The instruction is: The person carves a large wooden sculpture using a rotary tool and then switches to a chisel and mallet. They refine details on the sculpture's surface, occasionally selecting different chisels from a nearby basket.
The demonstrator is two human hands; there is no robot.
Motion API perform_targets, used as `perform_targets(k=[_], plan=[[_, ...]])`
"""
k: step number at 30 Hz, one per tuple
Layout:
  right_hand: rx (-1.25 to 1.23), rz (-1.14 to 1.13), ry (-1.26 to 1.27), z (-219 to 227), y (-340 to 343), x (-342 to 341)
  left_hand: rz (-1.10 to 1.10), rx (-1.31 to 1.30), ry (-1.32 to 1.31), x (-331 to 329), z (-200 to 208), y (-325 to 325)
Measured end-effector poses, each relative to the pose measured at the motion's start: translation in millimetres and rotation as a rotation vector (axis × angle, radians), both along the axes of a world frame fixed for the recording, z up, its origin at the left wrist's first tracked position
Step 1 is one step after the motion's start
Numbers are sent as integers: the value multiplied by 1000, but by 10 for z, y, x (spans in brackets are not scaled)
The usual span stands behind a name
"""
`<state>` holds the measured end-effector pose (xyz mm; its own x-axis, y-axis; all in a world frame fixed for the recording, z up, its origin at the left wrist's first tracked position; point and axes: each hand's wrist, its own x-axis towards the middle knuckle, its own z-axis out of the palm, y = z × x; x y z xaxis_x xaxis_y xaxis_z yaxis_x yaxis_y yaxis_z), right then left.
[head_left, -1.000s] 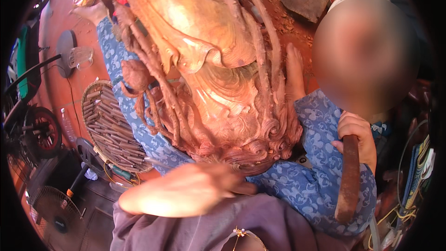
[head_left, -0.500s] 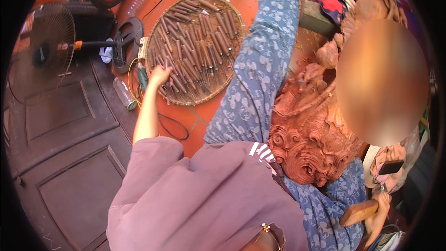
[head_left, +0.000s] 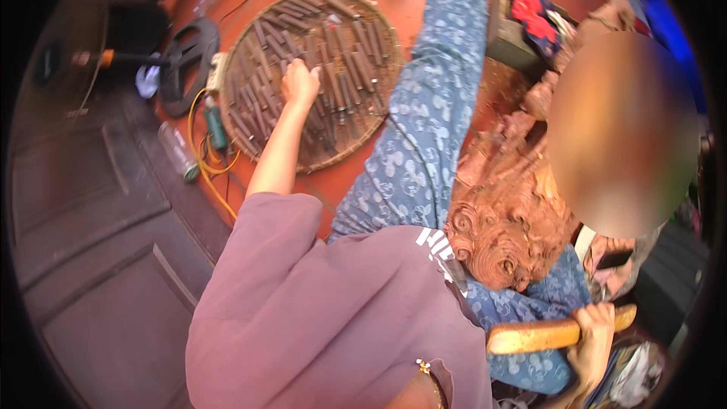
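A round woven tray [head_left: 227, 117] on the floor holds several wood-handled carving chisels [head_left: 356, 72] laid in rows. Over the middle of it is my left hand [head_left: 301, 83], fingers curled in among the handles; what they hold, if anything, is hidden. At the lower right my right hand [head_left: 594, 333] grips a pale wooden mallet [head_left: 534, 335], its thick end pointing left across my folded leg. A reddish-brown wood carving [head_left: 503, 238] with swirling relief rests between my legs. A blurred oval covers its right part.
A standing fan [head_left: 113, 58] and dark panelled door leaves [head_left: 113, 318] lie at left. Near the tray are a power strip [head_left: 217, 72], a yellow cord [head_left: 201, 159], a green tool [head_left: 215, 127] and plastic bottles [head_left: 178, 153]. A box with red cloth [head_left: 534, 11] stands far right; a phone [head_left: 613, 259] lies at right.
My left hand has moved from the tray's left edge to its middle. The mallet has swung so its length lies more level across my leg. The whole view has shifted slightly.
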<state>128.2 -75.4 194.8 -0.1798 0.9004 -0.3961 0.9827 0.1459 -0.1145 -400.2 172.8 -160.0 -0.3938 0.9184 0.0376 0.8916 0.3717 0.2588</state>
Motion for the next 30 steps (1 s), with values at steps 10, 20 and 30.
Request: perform_targets(k=[10, 20, 30], plan=[[-51, 83, 39, -166, 110, 182, 37, -238, -50, 219, -115, -107], [-79, -68, 22, -283, -145, 278, -397, -86, -852, 1689, 1759, -169], [51, -99, 78, -265, -113, 537, -2317, -365, -846, 3557, 2117, -922]])
